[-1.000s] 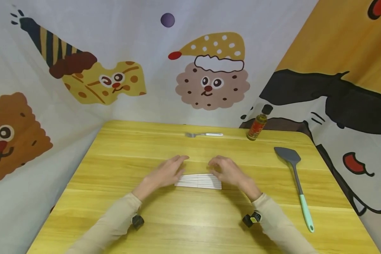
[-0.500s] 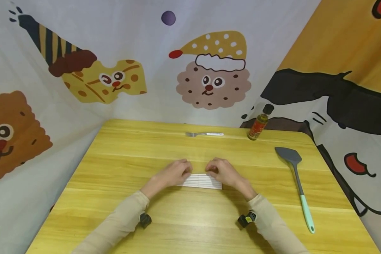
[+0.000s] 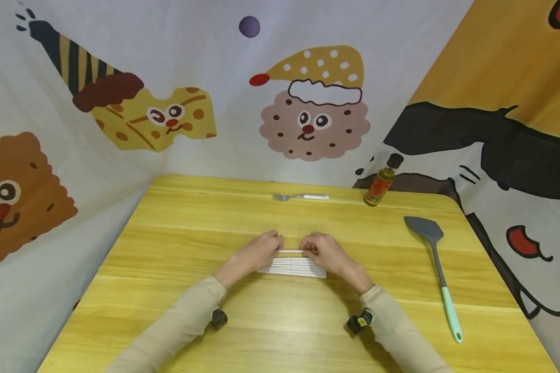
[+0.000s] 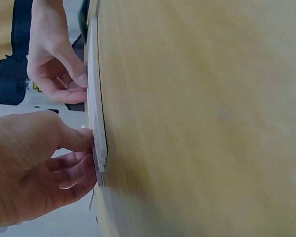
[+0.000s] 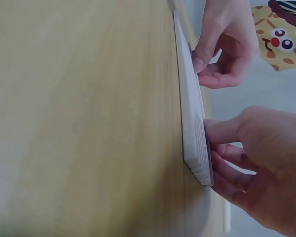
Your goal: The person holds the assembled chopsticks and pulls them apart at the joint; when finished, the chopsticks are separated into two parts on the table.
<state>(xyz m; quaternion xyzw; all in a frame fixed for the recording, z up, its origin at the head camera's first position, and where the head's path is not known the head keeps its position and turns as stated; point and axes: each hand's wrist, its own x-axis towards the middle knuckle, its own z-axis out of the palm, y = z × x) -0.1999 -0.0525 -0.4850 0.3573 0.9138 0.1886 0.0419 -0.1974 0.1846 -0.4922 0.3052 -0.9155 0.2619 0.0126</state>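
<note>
A flat white piece with dark parallel lines lies on the wooden table; a thin line crosses its middle. Its end shows stepped layers in the right wrist view. Beyond its far edge runs a thin white strip, with a sliver of tabletop between. My left hand pinches the strip's left part, and my right hand pinches its right part. Whether strip and piece are joined, I cannot tell. Fingertips partly cover the strip's ends.
A fork lies near the table's back edge. Right of it stands a bottle with a black cap and red label. A grey spatula with a mint handle lies along the right side. A printed cloth hangs behind.
Both hands have come inward and closed their fingers at the far edge of the white piece. The thin strip now shows apart from it, slightly farther back.
</note>
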